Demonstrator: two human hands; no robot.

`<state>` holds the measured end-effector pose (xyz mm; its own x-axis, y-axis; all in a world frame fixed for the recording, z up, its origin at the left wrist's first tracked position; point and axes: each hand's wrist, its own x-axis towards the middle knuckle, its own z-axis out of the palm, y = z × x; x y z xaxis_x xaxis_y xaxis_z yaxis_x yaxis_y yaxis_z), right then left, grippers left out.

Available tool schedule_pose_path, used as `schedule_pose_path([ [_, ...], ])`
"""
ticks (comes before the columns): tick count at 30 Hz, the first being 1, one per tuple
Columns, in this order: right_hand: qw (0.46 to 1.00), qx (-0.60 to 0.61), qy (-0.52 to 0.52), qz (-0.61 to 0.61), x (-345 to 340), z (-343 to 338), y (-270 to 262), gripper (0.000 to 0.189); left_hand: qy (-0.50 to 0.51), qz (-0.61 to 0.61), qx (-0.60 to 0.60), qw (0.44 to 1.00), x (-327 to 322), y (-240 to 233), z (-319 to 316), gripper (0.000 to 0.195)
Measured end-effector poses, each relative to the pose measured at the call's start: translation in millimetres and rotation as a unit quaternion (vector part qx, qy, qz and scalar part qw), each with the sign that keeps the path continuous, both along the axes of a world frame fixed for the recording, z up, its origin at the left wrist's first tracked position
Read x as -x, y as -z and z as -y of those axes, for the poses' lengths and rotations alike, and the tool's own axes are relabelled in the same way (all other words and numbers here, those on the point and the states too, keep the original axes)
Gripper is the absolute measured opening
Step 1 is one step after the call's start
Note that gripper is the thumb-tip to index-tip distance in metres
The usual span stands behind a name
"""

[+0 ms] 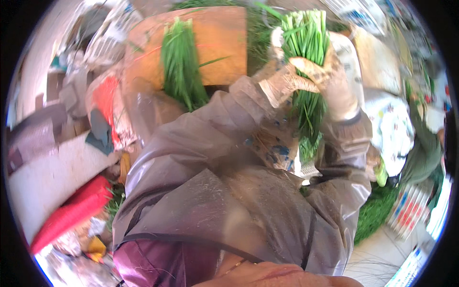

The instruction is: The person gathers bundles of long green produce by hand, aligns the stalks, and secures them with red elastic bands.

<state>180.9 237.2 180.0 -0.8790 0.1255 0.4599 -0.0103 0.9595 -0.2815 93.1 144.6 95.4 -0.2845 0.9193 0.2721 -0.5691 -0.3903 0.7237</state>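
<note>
A thick bunch of long green stalks like garlic chives [308, 43] is held upright in the view, pale cut ends at the top and leaves hanging below. My left hand [287, 80], in a soiled pale glove, grips it from the left. From the right, my right hand [335, 80], gloved the same way, wraps round the bunch, with finger and thumb meeting in front of the stalks. A second bunch of green stalks [181, 61] lies on an orange-brown board [222, 39] to the left, its leaves hanging over the near edge.
Loose greens [258, 39] lie beside the board, and more [376, 211] at lower right. White plastic baskets [111, 36] stand at upper left. A red cushion-like roll [75, 211] is at lower left. A person in dark green [421, 150] is at far right, near a patterned white bag [391, 129].
</note>
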Motion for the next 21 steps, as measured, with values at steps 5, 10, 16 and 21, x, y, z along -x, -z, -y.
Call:
schedule_pose_path([
  [5,0.961,0.257,0.082,0.062,19,60,-3,0.094,-0.028,0.288,0.042,0.956,35,23,31,0.032],
  [10,0.919,0.237,0.091,0.301,36,45,15,0.088,-0.041,0.552,0.0,0.833,42,40,15,0.026],
  [16,0.76,-0.121,-0.001,0.639,157,45,-56,0.076,-0.018,0.632,-0.124,0.765,41,40,23,0.064],
  [21,0.686,-0.257,-0.036,0.679,241,64,-8,0.053,0.009,0.651,-0.178,0.738,52,59,23,0.089],
])
